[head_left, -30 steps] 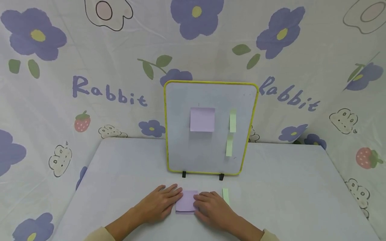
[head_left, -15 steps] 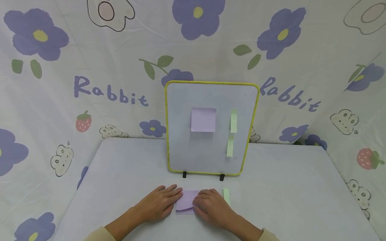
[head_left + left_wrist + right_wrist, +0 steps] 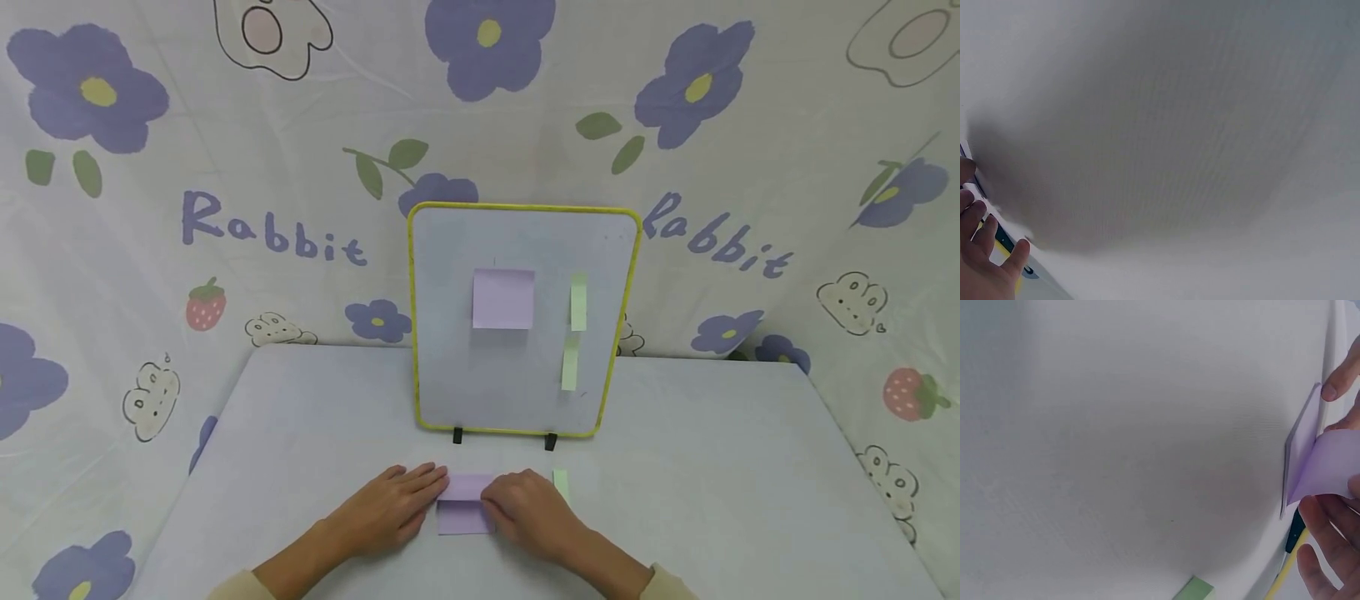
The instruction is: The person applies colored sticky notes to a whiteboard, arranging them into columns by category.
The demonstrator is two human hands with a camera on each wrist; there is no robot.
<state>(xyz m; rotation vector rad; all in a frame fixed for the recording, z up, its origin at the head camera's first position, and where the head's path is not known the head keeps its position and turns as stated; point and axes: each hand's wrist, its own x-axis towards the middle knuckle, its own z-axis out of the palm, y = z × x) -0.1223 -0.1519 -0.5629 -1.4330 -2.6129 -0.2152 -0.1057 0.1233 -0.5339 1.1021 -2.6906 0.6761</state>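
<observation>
A pad of purple sticky notes lies on the table in front of me. My right hand pinches the top sheet at its near right side; the sheet is bent up and back, baring the pad's near half. In the right wrist view the raised sheet curls away from the pad, between the thumb and fingers of the right hand. My left hand rests at the pad's left edge with fingers extended, fingertips on its far left corner. The left wrist view has the left hand at its lower left corner.
A whiteboard with a yellow frame stands behind the pad on black feet. It carries a purple note and two green strips, an upper strip and a lower strip. A narrow green pad lies beside the right hand.
The top purple sheet has gone from nearly flat to lifted and folded back from its near edge, with the right hand raising it. The left hand has shifted very slightly left.
</observation>
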